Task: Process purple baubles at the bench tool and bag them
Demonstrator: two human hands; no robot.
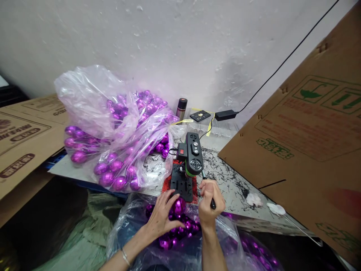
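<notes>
A small black hand press (194,152) with a red switch stands on the worktable, over a slotted black base plate (180,184). My right hand (211,199) is wrapped round the black-ended lever handle (213,204) at the press's right side. Near the front edge of the plate, my left hand (160,214) has its thumb and fingers apart. A shiny purple faceted ball (179,206) lies at its fingertips; whether they press on it I cannot tell. More purple balls (166,242) lie below both hands in a clear plastic bag (124,226).
A large plastic bag (90,98) of purple balls covers the table's left side. Behind the press are a dark spray can (182,107), a black keypad (200,115) and a power adapter (226,114). Black shavings litter the worktable (225,169). Cardboard boxes (304,131) flank both sides.
</notes>
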